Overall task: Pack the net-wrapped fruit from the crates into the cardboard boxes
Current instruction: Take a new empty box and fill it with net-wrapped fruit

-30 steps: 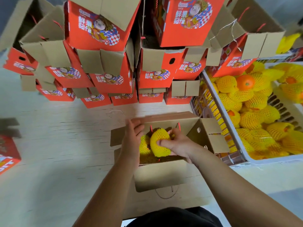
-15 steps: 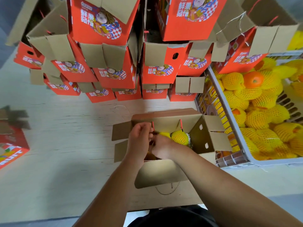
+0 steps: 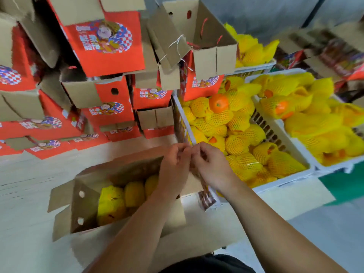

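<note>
Fingers: both hands' fingers were curled and met tip to tip above the far right edge of the open box; blur hid whether they pinched anything, so I cannot tell what, if anything, was between them.
Left hand (image 3: 175,164): it hung over the box's right end, forearm crossing the opening, no fruit in it.
Right hand (image 3: 211,164): it sat just beside the left, over the gap between box and crate, no fruit visible in it.
Open cardboard box (image 3: 84,209): it lay near centre, flaps spread, its left wall showing two punched holes.
Packed fruit (image 3: 118,201): several yellow net-wrapped pieces lay side by side inside the box; it looked close to full, though the forearm hid the right part.
Near crate (image 3: 285,180): this white crate, just right of the hands, held a deep heap of net-wrapped oranges (image 3: 238,131), one bare orange (image 3: 218,103) on top.
Right crate (image 3: 334,164): it stood touching the first and was piled equally high.
Red printed boxes (image 3: 110,44): stacked far left and centre, many stood open-flapped; their contents were out of sight.
Progress: judging by the crates, most of the packing was left; this box seemed nearly done.
</note>
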{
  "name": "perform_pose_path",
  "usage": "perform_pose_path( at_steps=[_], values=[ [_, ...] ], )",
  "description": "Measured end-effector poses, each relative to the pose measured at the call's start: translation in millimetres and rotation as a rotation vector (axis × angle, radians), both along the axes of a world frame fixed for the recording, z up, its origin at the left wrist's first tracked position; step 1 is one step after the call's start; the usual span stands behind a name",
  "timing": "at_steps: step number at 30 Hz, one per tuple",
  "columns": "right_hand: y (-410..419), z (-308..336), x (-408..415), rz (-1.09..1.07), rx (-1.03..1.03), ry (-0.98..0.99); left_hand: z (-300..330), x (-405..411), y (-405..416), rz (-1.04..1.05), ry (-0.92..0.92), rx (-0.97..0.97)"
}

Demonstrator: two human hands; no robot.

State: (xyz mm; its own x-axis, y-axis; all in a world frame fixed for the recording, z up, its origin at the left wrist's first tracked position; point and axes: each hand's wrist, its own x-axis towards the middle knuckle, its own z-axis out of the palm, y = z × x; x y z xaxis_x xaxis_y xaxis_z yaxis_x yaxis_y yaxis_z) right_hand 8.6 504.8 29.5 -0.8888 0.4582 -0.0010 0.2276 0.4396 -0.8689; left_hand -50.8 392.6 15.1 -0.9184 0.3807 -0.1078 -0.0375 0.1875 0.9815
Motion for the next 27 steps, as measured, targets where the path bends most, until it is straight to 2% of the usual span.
perform_pose_path(
  at_steps=[2,4,6,9,10,12,14,16,21,25,27],
  values=[
    [43,-5,14,-0.062,0.037,-0.014,1,8,37,-0.025,0.075,-0.022],
    [87,-12,23,-0.099,0.119,-0.092,-1,12,69,-0.06,0.217,-0.216],
    [131,-19,26,-0.084,0.255,-0.265,-5,14,93,-0.134,0.357,-0.406],
    [185,-25,29,-0.034,0.586,-0.677,-17,14,110,-0.206,0.676,-0.836],
    [197,-26,29,-0.016,0.601,-0.783,-21,14,112,-0.241,0.746,-0.952],
    [211,-31,31,0.034,0.603,-0.93,-27,14,112,-0.279,0.83,-1.071],
    [216,-36,35,0.099,0.761,-1.01,-31,12,112,-0.272,0.865,-1.066],
    [220,-39,37,0.128,0.875,-1.022,-34,11,114,-0.235,0.887,-1.047],
    [231,-32,32,0.263,0.929,-1.025,-38,9,119,-0.193,0.838,-1.054],
    [234,-17,34,0.088,0.875,-0.854,-41,7,122,-0.202,0.752,-1.042],
    [233,-12,38,-0.019,0.707,-0.637,-41,6,124,-0.227,0.674,-1.021]
  ],
)
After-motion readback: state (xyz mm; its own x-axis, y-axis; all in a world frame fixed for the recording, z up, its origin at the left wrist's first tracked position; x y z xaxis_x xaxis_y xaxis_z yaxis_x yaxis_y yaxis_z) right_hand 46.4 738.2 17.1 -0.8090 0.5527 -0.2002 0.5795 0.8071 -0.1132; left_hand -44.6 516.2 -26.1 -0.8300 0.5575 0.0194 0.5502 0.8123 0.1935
